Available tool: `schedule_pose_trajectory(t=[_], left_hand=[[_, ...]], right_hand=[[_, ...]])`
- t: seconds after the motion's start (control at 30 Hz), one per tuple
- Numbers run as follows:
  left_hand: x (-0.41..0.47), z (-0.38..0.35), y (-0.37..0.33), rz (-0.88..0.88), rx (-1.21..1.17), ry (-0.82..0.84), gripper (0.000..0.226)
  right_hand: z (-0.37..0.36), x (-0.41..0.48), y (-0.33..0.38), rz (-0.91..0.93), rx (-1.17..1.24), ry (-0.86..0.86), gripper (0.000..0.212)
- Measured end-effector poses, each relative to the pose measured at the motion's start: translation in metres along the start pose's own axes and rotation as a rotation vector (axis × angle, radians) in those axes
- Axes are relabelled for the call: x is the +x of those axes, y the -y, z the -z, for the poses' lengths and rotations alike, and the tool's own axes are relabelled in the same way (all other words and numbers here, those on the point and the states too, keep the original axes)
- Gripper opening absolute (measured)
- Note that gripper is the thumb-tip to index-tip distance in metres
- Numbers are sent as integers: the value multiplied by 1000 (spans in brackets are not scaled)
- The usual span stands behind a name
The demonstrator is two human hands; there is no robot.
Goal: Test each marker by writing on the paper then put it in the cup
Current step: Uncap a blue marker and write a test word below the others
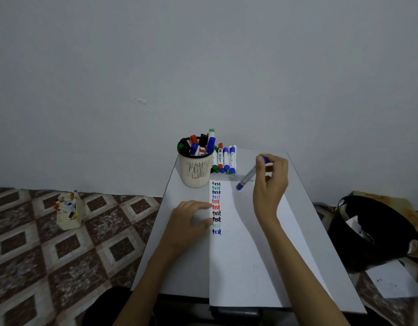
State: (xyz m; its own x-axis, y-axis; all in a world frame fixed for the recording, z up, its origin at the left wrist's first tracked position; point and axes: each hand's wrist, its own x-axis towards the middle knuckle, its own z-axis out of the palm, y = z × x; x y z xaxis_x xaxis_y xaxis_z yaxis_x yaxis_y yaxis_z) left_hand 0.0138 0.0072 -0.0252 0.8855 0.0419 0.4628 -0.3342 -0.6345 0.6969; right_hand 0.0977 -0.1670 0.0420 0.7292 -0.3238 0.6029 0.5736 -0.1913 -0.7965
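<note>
Blue marker (246,178): pinched by right hand (271,182) above paper (241,255), right of cup (195,171); left hand (189,222) relaxed, steadying the paper's edge; best lowered upright into a gap among the cup's markers

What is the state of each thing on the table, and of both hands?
cup, upright, holds several markers.
paper, flat, with a column of written words.
blue marker, tilted in the air, off the paper.
loose markers, lying in a row beside the cup.
right hand, holds the blue marker.
left hand, rests at the paper's left edge.
</note>
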Motion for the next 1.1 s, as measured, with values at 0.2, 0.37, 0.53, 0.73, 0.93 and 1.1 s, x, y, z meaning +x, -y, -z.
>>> schedule_pose_trajectory(t=[0.2,0.37,0.53,0.73,0.93,1.1], left_hand=[[-1,1,-16,98,-154,69,54],[-4,1,-16,7,-158,-4,42],[-6,0,-11,-27,-142,5,34],[-9,4,-16,-113,-122,-88,46],[-10,5,-17,-116,-147,-104,43],[-10,4,-18,-116,-150,-80,35]], right_hand=[[-5,-46,37,-173,271,286,4],[-14,-64,39,-336,304,516,17],[-15,-72,27,-357,189,640,18],[-14,-74,33,-432,250,658,19],[-16,-74,32,-467,262,654,17],[-13,-75,31,-478,301,659,15]])
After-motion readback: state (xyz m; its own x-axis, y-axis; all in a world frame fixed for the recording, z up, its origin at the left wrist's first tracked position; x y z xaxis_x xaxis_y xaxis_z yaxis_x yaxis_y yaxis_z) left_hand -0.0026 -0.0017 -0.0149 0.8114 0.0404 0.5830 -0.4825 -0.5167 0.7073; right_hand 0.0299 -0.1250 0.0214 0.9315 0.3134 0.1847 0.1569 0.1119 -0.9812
